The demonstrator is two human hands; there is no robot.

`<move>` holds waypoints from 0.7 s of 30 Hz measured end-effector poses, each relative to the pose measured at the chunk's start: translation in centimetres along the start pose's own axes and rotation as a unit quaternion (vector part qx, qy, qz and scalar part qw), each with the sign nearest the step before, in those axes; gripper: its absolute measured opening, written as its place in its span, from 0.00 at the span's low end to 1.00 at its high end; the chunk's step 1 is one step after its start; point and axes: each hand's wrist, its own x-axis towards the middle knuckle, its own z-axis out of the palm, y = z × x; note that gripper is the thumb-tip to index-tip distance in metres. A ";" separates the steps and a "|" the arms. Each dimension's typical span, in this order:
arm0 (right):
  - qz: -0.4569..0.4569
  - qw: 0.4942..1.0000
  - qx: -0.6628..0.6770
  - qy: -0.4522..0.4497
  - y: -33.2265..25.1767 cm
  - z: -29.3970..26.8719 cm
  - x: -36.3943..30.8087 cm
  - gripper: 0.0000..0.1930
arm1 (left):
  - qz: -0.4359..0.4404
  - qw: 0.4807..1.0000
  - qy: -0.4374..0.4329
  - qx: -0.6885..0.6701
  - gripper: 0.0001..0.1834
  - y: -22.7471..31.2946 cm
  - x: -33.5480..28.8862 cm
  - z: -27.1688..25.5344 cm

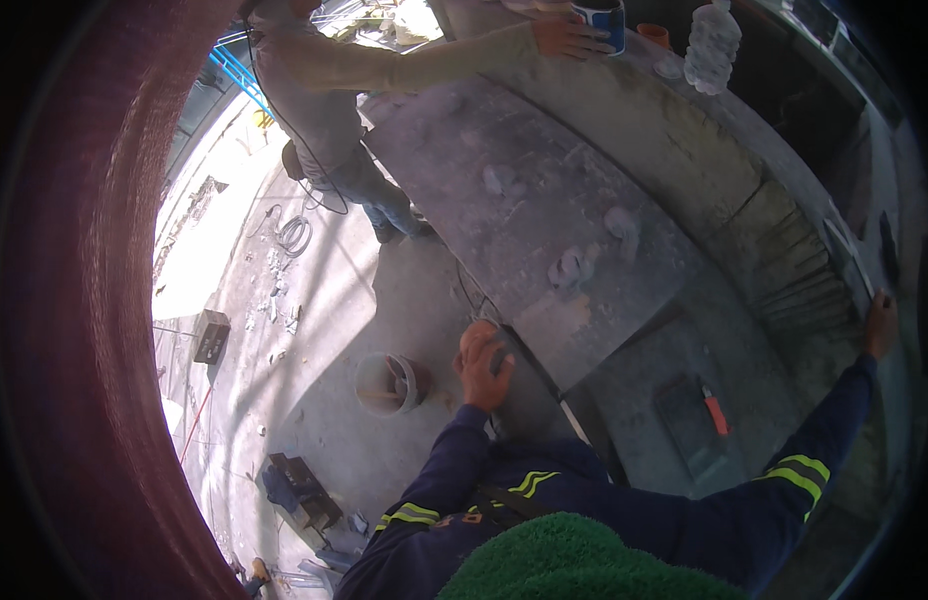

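Note:
My left hand point(483, 370) is in front of me, at the near left edge of a large dusty board point(544, 210). Its fingers are curled around a small dark thing that I cannot make out. Far to the right, my right hand point(881, 325) reaches out to the edge of the curved wall, fingers closed. A narrow dark thing point(889, 245) lies just beyond it; what the fingers hold is too small to tell. Between my arms, a red-handled tool point(717, 411) rests by a dark rectangular piece point(686, 428). Crumpled pale lumps point(571, 268) lie on the board.
A bucket point(418, 384) with a tool inside stands on the floor left of my hand. Another person point(319, 100) stretches an arm toward a blue can point(606, 22). A clear plastic bottle point(713, 48) and an orange cup point(654, 34) stand on the wall's ledge. Dark blocks point(302, 495) lie lower left.

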 end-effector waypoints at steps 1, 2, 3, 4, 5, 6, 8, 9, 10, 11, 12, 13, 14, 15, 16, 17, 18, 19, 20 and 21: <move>0.003 1.000 -0.006 0.004 0.1 0.0 0.0 0.29 | 0.000 1.000 0.001 -0.002 0.20 -0.1 -0.1 0.0; -0.008 1.000 -0.008 0.006 0.1 0.0 0.0 0.29 | -0.006 1.000 -0.001 -0.004 0.20 -0.2 -0.2 0.1; -0.009 1.000 -0.015 0.007 0.2 0.1 0.0 0.29 | 0.000 1.000 0.002 -0.001 0.20 -0.2 -0.3 0.1; -0.008 1.000 -0.024 0.008 0.3 0.1 0.1 0.30 | 0.001 1.000 0.004 0.002 0.20 -0.2 -0.4 0.0; -0.010 1.000 -0.020 0.003 0.4 0.2 0.3 0.30 | -0.003 1.000 0.003 0.006 0.20 -0.2 -0.4 0.0; -0.010 1.000 -0.019 -0.002 0.5 0.3 0.4 0.30 | 0.003 1.000 0.007 0.011 0.20 -0.2 -0.5 -0.2; -0.007 1.000 -0.021 -0.008 0.6 0.4 0.7 0.30 | 0.005 1.000 0.009 0.021 0.20 0.0 -0.6 -0.5; -0.004 1.000 -0.026 -0.011 0.7 0.5 0.8 0.30 | 0.001 1.000 0.011 0.021 0.20 0.1 -0.7 -0.7; 0.006 0.999 -0.034 -0.011 0.7 0.5 1.0 0.31 | -0.004 1.000 0.012 0.022 0.19 0.2 -0.9 -1.0; -0.001 1.000 -0.025 -0.012 0.6 0.5 1.0 0.31 | -0.015 1.000 0.011 0.019 0.19 0.2 -1.1 -1.3; 0.001 1.000 -0.019 -0.008 0.5 0.5 1.0 0.31 | -0.021 0.999 0.012 0.034 0.19 0.3 -1.4 -1.5; 0.014 1.000 -0.013 0.000 0.3 0.4 1.0 0.31 | -0.032 0.998 0.011 0.046 0.19 0.2 -1.6 -1.6; 0.012 1.000 -0.015 0.002 0.2 0.3 0.9 0.31 | -0.037 0.997 0.017 0.061 0.19 0.1 -1.8 -1.8; 0.021 1.000 -0.014 0.007 -0.1 0.2 0.7 0.32 | -0.039 0.998 0.010 0.055 0.19 -0.2 -1.9 -1.7; 0.034 0.999 -0.012 0.010 -0.4 0.0 0.6 0.32 | -0.036 0.998 0.009 0.053 0.19 -0.7 -2.1 -1.7; 0.032 0.999 -0.018 0.006 -0.7 -0.2 0.4 0.32 | -0.031 0.998 0.013 0.056 0.19 -1.2 -2.3 -1.4; 0.035 0.999 -0.023 -0.001 -1.0 -0.4 0.2 0.31 | -0.042 0.999 -0.024 0.024 0.19 -2.0 -2.7 -1.2; 0.042 0.999 -0.025 -0.003 -1.3 -0.6 0.0 0.31 | -0.044 0.998 -0.054 -0.002 0.19 -2.9 -2.8 -0.7; 0.038 0.999 -0.018 0.000 -1.6 -0.9 -0.1 0.31 | -0.069 0.993 -0.096 -0.024 0.19 -4.0 -2.8 0.1; 0.034 0.999 -0.014 0.004 -1.8 -1.0 -0.3 0.31 | -0.053 0.991 -0.104 -0.063 0.20 -5.0 -3.3 1.1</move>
